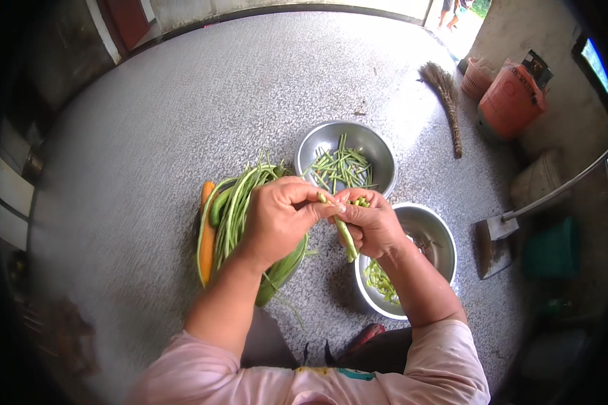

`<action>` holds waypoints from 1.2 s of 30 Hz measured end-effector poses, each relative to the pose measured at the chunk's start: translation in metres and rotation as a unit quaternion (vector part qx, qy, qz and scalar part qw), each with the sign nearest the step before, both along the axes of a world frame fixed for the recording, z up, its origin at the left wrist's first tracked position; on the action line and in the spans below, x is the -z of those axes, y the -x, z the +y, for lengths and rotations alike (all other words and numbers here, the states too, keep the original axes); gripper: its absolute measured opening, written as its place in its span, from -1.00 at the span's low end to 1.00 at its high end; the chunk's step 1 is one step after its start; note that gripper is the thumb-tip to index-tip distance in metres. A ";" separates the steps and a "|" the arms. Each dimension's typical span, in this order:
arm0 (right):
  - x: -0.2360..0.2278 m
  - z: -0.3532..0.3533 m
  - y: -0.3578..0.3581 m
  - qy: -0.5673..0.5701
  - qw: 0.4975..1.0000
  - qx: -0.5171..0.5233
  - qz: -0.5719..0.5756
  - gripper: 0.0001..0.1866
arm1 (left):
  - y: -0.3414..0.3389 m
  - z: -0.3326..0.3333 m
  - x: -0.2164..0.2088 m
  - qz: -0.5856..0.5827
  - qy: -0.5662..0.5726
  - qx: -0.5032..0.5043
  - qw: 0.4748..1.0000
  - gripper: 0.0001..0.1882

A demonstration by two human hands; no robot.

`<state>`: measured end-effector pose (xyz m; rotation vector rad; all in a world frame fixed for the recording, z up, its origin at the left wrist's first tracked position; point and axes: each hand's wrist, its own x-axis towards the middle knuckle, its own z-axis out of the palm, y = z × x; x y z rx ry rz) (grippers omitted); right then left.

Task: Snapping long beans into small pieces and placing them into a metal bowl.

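Observation:
My left hand [273,219] and my right hand [378,223] meet at the fingertips, just below a steel bowl [378,143] of cut green bean pieces [348,164]. Several bean lengths [347,241] are held in my right hand, their ends sticking out above and below the fingers. The left thumb and forefinger pinch the tip of a green bean. Under my left forearm lies a heap of long beans [233,219], with a long orange vegetable [207,250], perhaps a carrot, along its left side. Below my right hand, a second steel bowl [444,236] holds pale green scraps [380,278].
A straw broom [447,101] lies on the speckled floor at the far right. Near the right wall stand a pink basket [477,79], an orange gas cylinder [511,101], a long-handled dustpan [496,248] and a teal bucket [552,248]. A person's legs [448,15] show in the doorway.

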<state>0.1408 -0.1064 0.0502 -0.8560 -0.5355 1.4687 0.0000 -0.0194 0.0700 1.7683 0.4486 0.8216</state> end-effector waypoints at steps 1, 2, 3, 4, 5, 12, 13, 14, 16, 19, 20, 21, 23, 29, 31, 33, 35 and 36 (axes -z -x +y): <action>0.001 0.000 0.001 -0.002 1.000 0.002 -0.005 -0.91 | -0.002 -0.003 -0.002 -0.003 -0.081 -0.044 0.996 -0.91; 0.004 0.001 0.001 0.012 1.000 0.014 0.022 -0.92 | -0.004 -0.006 -0.003 -0.006 -0.161 -0.088 0.983 -0.91; 0.005 0.002 0.001 0.026 0.998 0.023 0.050 -0.93 | -0.006 -0.004 0.003 -0.022 -0.197 -0.101 0.975 -0.89; 0.007 0.004 0.002 0.024 0.998 0.023 0.046 -0.93 | -0.007 -0.004 0.006 -0.025 -0.198 -0.101 0.975 -0.89; 0.009 0.007 0.005 0.036 0.996 0.027 0.074 -0.93 | -0.007 -0.004 0.008 -0.025 -0.253 -0.126 0.959 -0.89; 0.026 0.027 -0.029 0.066 0.975 0.206 0.049 -0.84 | -0.012 -0.011 0.006 -0.040 -0.219 -0.061 0.973 -0.89; 0.035 0.027 -0.044 0.061 0.972 0.221 0.059 -0.83 | -0.013 -0.011 0.005 -0.025 -0.190 -0.037 0.981 -0.90; 0.042 0.026 -0.055 0.055 0.968 0.233 0.071 -0.82 | -0.012 -0.009 0.005 -0.007 -0.164 -0.015 0.986 -0.91; 0.045 0.024 -0.069 0.093 0.954 0.274 0.083 -0.77 | -0.011 -0.005 0.012 0.037 -0.161 0.006 0.986 -0.90; 0.065 0.022 -0.091 0.061 0.956 0.261 0.118 -0.77 | -0.012 -0.004 0.024 0.137 -0.184 0.060 0.972 -0.90; 0.068 0.021 -0.094 0.069 0.954 0.267 0.115 -0.78 | -0.012 -0.006 0.025 0.140 -0.181 0.060 0.972 -0.90; 0.073 0.019 -0.099 0.071 0.954 0.267 0.116 -0.78 | -0.012 -0.006 0.025 0.185 -0.206 0.091 0.956 -0.91; 0.094 0.018 -0.107 0.073 0.961 0.246 0.101 -0.80 | -0.010 -0.008 0.028 0.231 -0.231 0.121 0.937 -0.92; 0.187 0.012 -0.107 0.266 0.944 0.173 0.091 -0.84 | -0.019 -0.040 0.047 0.377 -0.297 0.322 0.816 -0.95; 0.187 0.018 -0.108 0.220 0.946 0.214 0.107 -0.73 | -0.022 -0.056 0.059 0.333 -0.297 0.352 0.823 -0.93; 0.154 0.026 -0.133 0.083 0.954 0.243 0.153 -0.51 | -0.027 -0.072 0.060 0.351 -0.297 0.381 0.802 -0.93; 0.097 0.037 -0.121 0.085 0.935 0.304 0.159 -0.32 | -0.030 -0.084 0.083 0.338 -0.291 0.386 0.808 -0.95; 0.063 0.040 -0.105 0.147 0.905 0.385 0.107 -0.26 | -0.033 -0.088 0.088 0.344 -0.291 0.393 0.802 -0.95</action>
